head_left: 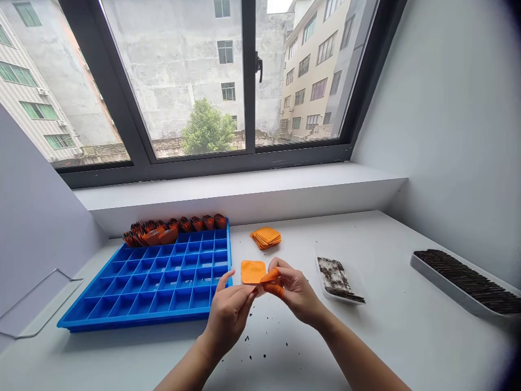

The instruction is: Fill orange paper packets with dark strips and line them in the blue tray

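Observation:
My left hand is closed, thumb pressed to the fingers and one finger raised. Its fingertips meet those of my right hand, which is also closed in a pinch. Orange finger covers sit on my right thumb and forefinger. Whatever thin piece is between the fingertips is mostly hidden. Just beyond them is an orange square with rounded corners; I cannot tell whether it is held or lies on the table. Farther back rests a stack of similar orange squares.
Left stands a blue compartment tray, its back rows holding folded orange pieces with dark edges. Thin dark strips lie in a clear container right of my hands. A long white container holds more strips. Dark crumbs dot the white table.

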The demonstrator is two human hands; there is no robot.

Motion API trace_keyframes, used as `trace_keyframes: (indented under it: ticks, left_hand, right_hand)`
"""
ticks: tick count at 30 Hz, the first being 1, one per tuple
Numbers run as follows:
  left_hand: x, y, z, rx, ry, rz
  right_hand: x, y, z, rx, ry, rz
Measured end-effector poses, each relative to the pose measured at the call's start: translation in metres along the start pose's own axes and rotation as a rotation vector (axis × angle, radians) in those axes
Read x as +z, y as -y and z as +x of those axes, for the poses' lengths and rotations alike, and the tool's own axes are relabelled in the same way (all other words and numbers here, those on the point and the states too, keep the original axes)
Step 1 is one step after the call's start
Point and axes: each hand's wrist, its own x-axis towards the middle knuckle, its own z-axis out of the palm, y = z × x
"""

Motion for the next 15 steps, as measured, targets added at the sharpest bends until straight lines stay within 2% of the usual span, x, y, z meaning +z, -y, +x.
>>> trace_keyframes:
  ticks: [10, 15]
  left_hand:
    - [-0.0008, -0.0067, -0.0012, -0.031, 0.004, -0.075]
    - [-0.0005, -0.0047, -0.0015, -0.055, 0.037, -0.222]
  right_hand:
    - [0.0054, -0.0001, -0.0071, -0.053, -0.053, -0.133]
    - [0.0074, -0.0058, -0.0084, -0.080, -0.064, -0.169]
